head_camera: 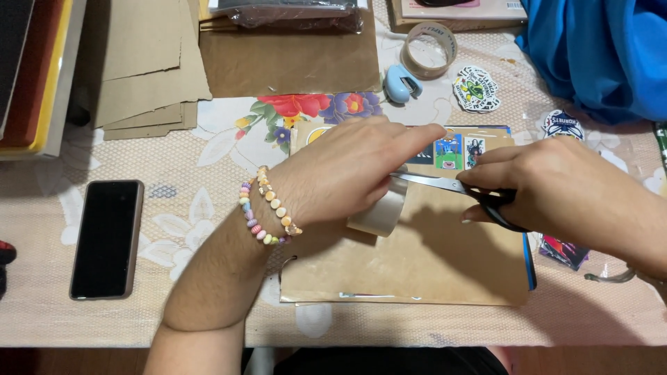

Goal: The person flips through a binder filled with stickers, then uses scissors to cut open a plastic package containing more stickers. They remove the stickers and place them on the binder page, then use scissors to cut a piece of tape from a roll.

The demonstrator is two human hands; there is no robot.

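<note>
At far left a dark phone (106, 239) lies flat, out of the way. Mid-frame, the left hand (347, 170) curls around a tape roll (379, 212), holding its strip taut over the brown sheet (417, 267). At right, the right hand (563, 194) grips scissors (451, 186), blades nearly closed at the tape.

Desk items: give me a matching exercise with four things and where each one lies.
Things:
1. phone
2. scissors
3. stapler
4. tape roll

Places:
A. in the right hand
B. far edge, right of the small blue item
C. left of the left hand's wrist, flat on the tablecloth
D. beyond the left hand, beside the flower print

Pairs: 1-C, 2-A, 3-D, 4-B
</note>
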